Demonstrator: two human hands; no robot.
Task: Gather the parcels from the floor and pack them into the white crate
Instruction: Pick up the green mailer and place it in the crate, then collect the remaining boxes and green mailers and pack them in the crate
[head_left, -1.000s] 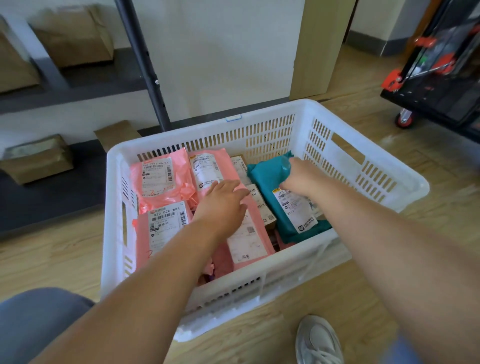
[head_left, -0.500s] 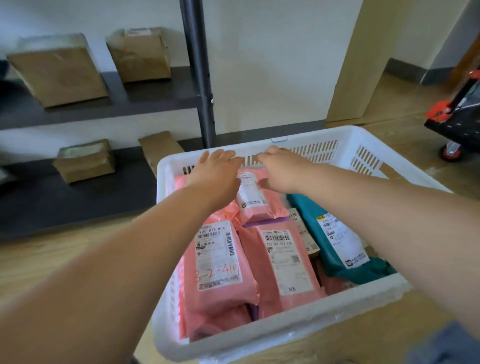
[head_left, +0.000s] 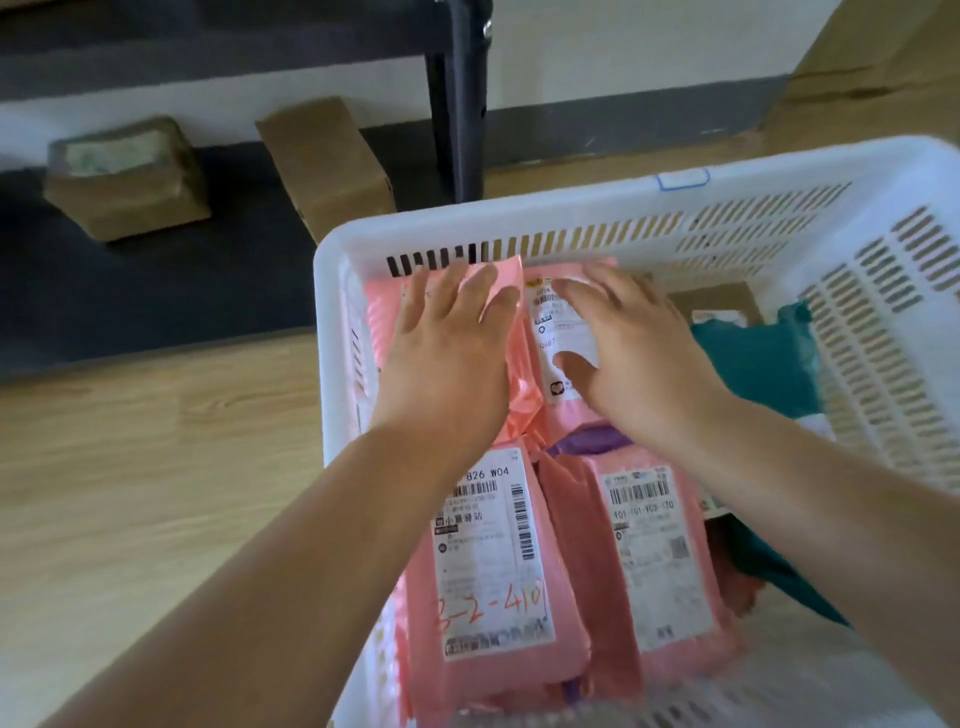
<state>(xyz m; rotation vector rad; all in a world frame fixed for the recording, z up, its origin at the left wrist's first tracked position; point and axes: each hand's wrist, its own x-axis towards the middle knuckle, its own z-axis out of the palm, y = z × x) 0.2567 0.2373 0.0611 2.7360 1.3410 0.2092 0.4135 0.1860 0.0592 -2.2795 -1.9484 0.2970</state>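
Note:
The white crate (head_left: 571, 218) stands on the wood floor and holds several pink mailer parcels with white labels. My left hand (head_left: 447, 348) lies flat, fingers spread, on the far-left pink parcel (head_left: 506, 291). My right hand (head_left: 628, 348) rests palm down on the neighbouring pink parcel (head_left: 563, 332). Nearer to me lie a pink parcel marked in red ink (head_left: 488, 561) and another pink parcel (head_left: 649, 556). A teal parcel (head_left: 758, 358) sits at the crate's right side, with a brown box (head_left: 722, 304) behind it.
A dark low shelf (head_left: 156, 291) left of the crate carries two cardboard boxes (head_left: 124, 176) (head_left: 324, 156). A black shelf post (head_left: 457, 104) rises just behind the crate. Bare wood floor (head_left: 130, 467) lies to the left.
Both hands have dropped from the crate's far rim onto the far pink parcels and flattened out. My view has moved closer and tilted further down over the crate.

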